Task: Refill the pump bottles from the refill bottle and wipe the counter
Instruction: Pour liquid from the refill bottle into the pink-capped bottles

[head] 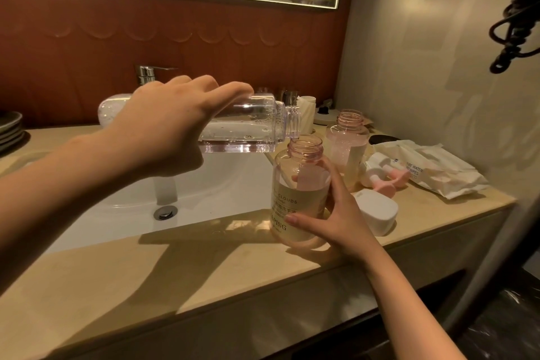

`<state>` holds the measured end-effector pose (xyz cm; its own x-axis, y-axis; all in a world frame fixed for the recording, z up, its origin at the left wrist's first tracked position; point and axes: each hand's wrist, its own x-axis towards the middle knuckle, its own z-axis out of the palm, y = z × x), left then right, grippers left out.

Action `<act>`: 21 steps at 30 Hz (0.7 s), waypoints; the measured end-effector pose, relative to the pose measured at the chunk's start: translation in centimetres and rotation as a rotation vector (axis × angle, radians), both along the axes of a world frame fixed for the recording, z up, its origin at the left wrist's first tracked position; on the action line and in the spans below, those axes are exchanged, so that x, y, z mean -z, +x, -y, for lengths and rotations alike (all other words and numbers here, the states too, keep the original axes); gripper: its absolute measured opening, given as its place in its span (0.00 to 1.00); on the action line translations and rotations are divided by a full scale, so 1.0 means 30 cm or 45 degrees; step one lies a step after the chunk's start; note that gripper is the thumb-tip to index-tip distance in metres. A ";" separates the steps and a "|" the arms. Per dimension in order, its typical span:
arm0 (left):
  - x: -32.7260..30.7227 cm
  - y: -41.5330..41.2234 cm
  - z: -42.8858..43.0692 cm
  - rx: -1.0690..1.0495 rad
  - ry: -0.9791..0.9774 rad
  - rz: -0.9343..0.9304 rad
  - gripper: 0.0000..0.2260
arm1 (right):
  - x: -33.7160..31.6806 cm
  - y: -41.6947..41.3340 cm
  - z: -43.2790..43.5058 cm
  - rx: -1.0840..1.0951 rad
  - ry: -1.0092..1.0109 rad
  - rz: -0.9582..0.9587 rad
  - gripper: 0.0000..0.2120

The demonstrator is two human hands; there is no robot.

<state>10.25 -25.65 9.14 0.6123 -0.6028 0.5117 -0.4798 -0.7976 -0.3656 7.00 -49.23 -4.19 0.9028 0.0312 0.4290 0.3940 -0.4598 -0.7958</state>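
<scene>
My left hand (163, 128) grips a clear refill bottle (248, 126) tipped on its side, its open neck right above the mouth of a pink pump bottle (298, 193). That pump bottle stands uncapped on the counter (175, 272) beside the sink, and my right hand (336, 219) holds its lower right side. A second uncapped pink bottle (347, 143) stands just behind it. Two pump heads (385, 175) with pink nozzles lie to the right of the bottles. A white cap (377, 213) lies by my right hand.
A white sink (204, 190) with a chrome tap (146, 73) sits at the middle left. A pack of wet wipes (432, 172) lies at the far right by the wall. Stacked plates (10, 131) stand at the left edge. A black cord (514, 14) hangs upper right.
</scene>
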 end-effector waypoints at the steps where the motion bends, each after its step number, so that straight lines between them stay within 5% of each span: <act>1: -0.001 -0.002 0.001 0.004 -0.005 0.000 0.44 | 0.000 0.000 -0.001 0.000 0.001 0.000 0.44; 21: -0.006 0.001 0.000 -0.007 0.030 0.007 0.45 | -0.004 -0.005 -0.003 0.005 0.004 -0.006 0.44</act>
<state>10.29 -25.63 9.33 0.6132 -0.6113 0.5004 -0.4732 -0.7914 -0.3869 6.86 -49.14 -4.06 0.9048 0.0265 0.4250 0.3887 -0.4590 -0.7989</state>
